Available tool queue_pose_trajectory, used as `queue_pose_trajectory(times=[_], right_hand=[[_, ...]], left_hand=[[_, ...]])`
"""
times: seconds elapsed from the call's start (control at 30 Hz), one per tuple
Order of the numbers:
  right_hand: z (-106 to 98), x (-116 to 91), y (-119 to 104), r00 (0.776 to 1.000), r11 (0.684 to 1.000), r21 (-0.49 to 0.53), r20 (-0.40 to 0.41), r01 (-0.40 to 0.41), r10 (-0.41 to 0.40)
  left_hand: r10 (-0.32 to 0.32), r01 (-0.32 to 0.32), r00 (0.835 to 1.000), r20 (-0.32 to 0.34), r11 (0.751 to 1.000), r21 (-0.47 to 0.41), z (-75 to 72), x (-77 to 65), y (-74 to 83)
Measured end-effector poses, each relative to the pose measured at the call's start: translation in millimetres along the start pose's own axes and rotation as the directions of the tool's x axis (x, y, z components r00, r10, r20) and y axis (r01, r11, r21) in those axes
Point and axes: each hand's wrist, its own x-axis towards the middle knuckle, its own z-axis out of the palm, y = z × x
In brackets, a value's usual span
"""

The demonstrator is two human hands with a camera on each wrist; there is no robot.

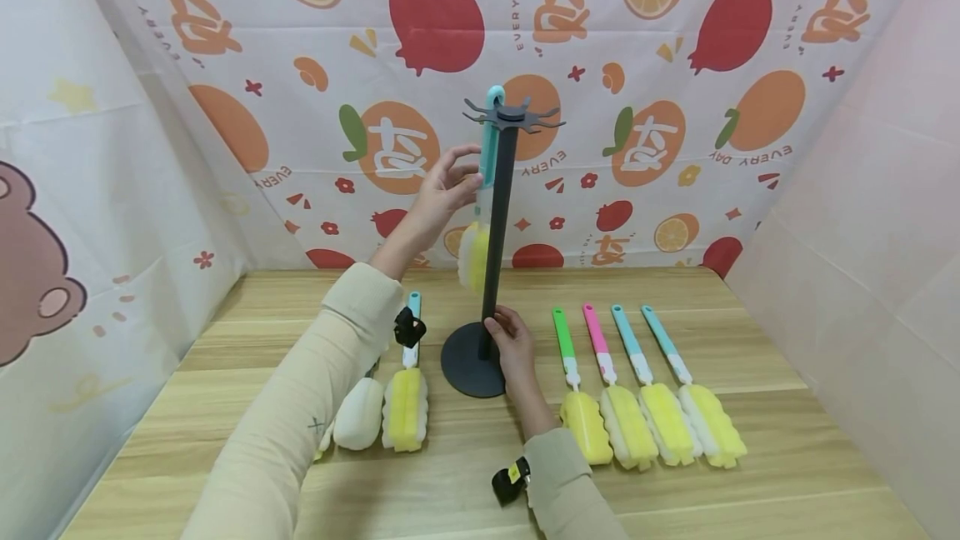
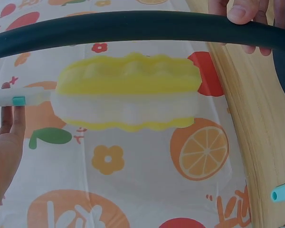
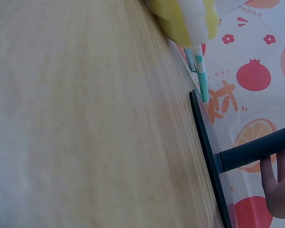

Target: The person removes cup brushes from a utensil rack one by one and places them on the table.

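A black stand point(image 1: 502, 215) rises upright from a round base, with a ring of hooks point(image 1: 513, 115) at its top. My left hand point(image 1: 447, 187) pinches the teal handle of a sponge bottle brush point(image 1: 472, 261) just left of the pole. The brush hangs head down, its looped handle end level with the hooks. In the left wrist view its yellow and white sponge head point(image 2: 128, 90) shows whole, beside the pole. Low on the pole, my right hand point(image 1: 516, 348) grips it with fingers and thumb, just above the base point(image 1: 461, 367).
Several bottle brushes lie in a row on the wooden table right of the stand, including a green-handled brush point(image 1: 585, 427). To the left lie a blue-handled brush point(image 1: 406, 411) and a white-headed brush point(image 1: 359, 415), partly behind my left sleeve. A printed cloth point(image 1: 300, 148) hangs behind.
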Motion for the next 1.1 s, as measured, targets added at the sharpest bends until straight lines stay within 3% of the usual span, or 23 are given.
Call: queue_pose_trajectory(times=[0.53, 0.83, 1.1], right_hand=[[0.2, 1.1, 2.3, 1.000, 1.000, 0.012, 0.005, -0.007, 0.007], [-0.4, 1.1, 2.7, 1.000, 1.000, 0.005, 0.005, -0.002, 0.002], [-1.8, -1.5, 4.8, 0.992, 0.992, 0.019, 0.031, 0.121, -0.122]], left_hand=[[0.034, -0.034, 0.999, -0.010, 0.999, 0.035, -3.3, 1.6, 1.0], [0.020, -0.018, 0.999, -0.029, 0.999, 0.048, -6.2, 1.3, 5.6], [0.032, -0.030, 0.999, -0.027, 0.997, 0.071, -11.0, 1.1, 5.1]])
